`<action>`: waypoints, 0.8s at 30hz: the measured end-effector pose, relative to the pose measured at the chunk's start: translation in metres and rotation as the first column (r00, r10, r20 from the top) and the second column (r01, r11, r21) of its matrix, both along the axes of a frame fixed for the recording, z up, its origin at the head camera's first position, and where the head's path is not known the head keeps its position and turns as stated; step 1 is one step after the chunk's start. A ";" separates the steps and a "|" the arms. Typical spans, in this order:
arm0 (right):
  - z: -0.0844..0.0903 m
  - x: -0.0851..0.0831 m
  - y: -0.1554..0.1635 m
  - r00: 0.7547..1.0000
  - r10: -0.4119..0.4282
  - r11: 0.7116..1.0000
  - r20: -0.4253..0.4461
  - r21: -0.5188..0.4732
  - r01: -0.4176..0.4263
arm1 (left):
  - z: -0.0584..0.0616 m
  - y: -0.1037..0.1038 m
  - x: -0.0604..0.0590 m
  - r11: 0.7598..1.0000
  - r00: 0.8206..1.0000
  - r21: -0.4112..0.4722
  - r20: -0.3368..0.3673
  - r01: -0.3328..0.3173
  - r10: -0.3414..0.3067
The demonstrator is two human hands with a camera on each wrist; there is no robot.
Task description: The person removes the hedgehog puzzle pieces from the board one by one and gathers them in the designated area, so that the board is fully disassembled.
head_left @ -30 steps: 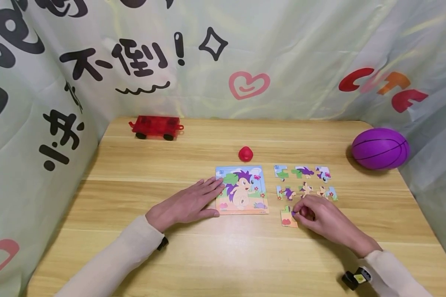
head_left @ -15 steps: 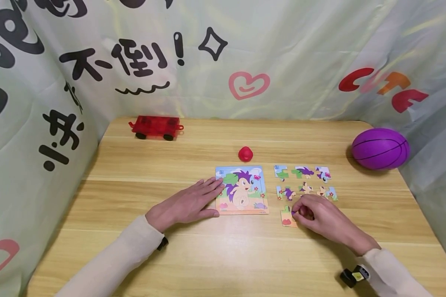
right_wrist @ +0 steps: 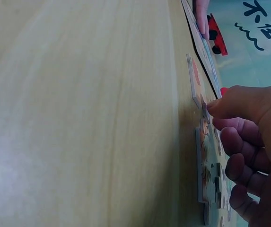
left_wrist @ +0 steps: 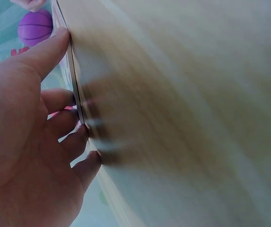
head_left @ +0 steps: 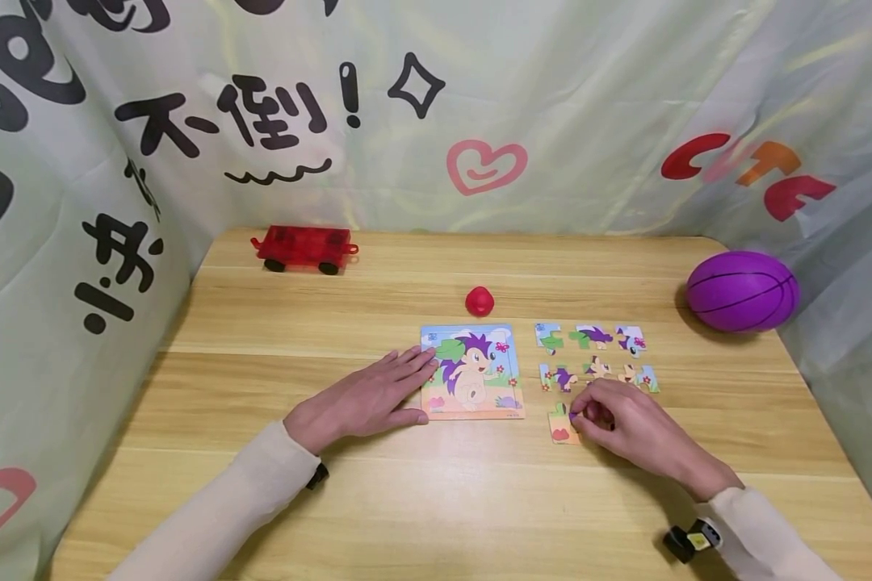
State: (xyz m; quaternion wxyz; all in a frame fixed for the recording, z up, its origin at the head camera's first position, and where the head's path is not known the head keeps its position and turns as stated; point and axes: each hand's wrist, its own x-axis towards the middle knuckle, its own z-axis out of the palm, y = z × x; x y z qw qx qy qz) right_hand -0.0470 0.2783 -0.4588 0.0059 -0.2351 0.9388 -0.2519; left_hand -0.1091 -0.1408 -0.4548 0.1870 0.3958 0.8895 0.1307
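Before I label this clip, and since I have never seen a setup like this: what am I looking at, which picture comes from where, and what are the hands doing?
No machine here: a person works with two bare hands, wearing three cameras. The wide picture comes from a camera on the head, looking down at a wooden table. The two close, tilted pictures come from cameras on each wrist, so the table looks steep.

The left hand lies flat, fingers straight, on the left edge of a hedgehog puzzle board. The right hand has curled fingers and pinches a loose puzzle piece lying on the table beside the board. Six more loose pieces lie in two rows beyond it.

Further back are a small red toy, a red toy cart and a purple ball. Printed cloth hangs around the table.
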 end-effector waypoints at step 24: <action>0.012 -0.015 0.017 0.985 -0.114 0.992 -0.132 -0.064 0.106 | 0.001 0.001 -0.001 1.000 1.000 0.003 0.017 0.002 -0.002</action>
